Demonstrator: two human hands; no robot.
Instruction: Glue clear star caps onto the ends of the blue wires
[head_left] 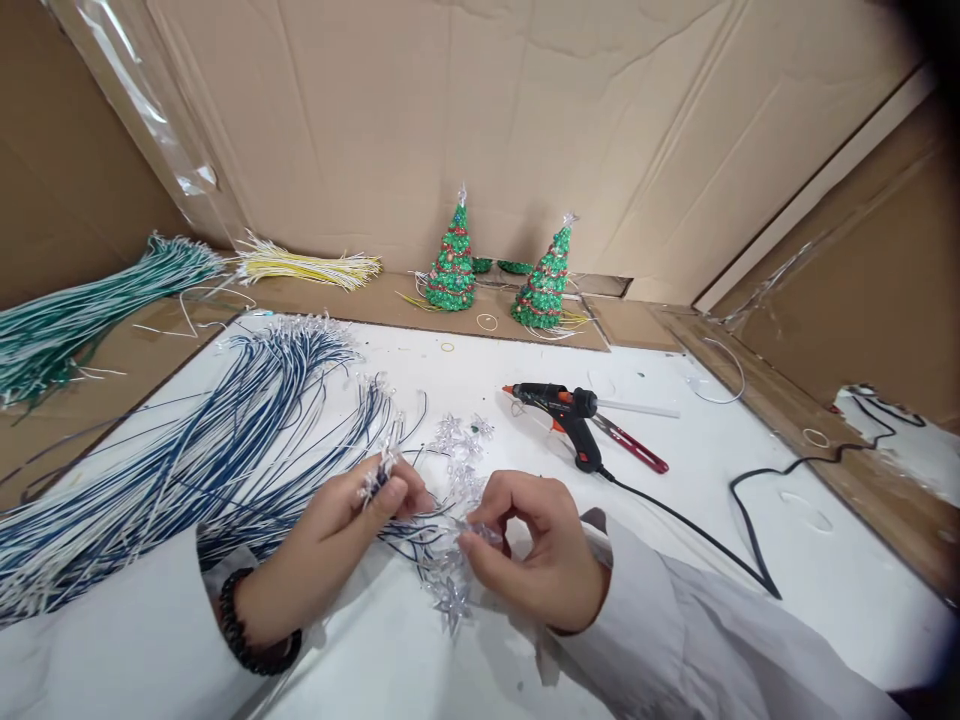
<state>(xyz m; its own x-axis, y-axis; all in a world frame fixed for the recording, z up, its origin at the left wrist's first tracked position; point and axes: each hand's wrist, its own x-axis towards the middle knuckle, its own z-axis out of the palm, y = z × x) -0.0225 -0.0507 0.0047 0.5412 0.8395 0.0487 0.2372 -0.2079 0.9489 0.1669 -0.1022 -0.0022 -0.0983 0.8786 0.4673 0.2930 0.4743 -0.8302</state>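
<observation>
Fingers (pixel 390 487) of left hand (pixel 330 540) pinched on blue-and-white wire ends (pixel 225 450), long axis running up-left across white table (pixel 750 470). Right hand (pixel 536 545) fingertips pressed on clear star (pixel 480 530), just beside other stars (pixel 459 440).

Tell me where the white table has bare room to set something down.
Free: the white table right of the black cable, and between the black glue gun and green toy trees. Crowded: the blue-white wire bundle, clear plastic stars by both hands.
</observation>
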